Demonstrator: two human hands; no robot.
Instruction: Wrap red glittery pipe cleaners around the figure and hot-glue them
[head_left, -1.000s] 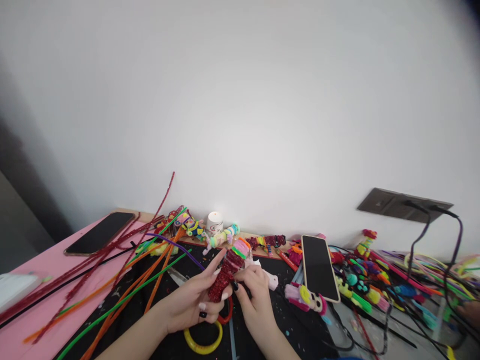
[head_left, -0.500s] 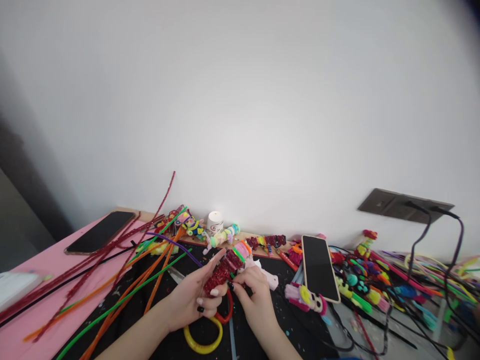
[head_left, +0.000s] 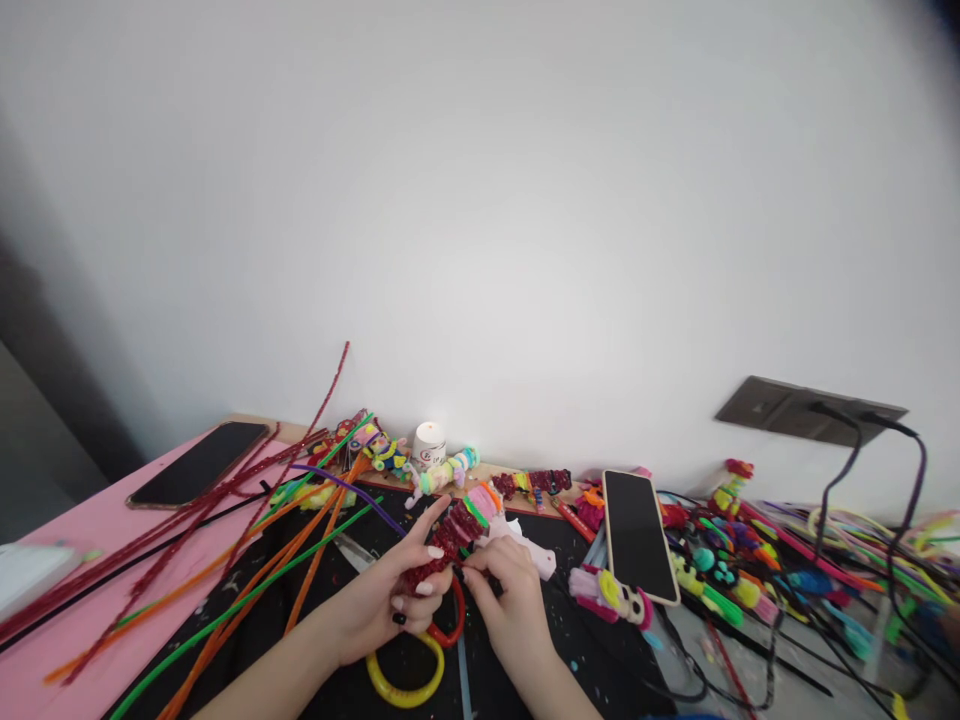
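Apparently, detailing occupies lower centre: left hand (head_left: 386,592) clamped round the red piece (head_left: 459,530), right hand (head_left: 511,588) pinched together, contents unclear, steadiness needed next.

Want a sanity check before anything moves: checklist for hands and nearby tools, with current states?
1. Left hand gripping the red wound piece: ok.
2. The piece's pink, green and orange bands uncovered: ok, at its far end.
3. The right hand pinching something: cannot tell, too small.
4. The scissors unobstructed: not ok, left hand covers their middle in view.
5. The pale-edged phone apart from right hand: ok.
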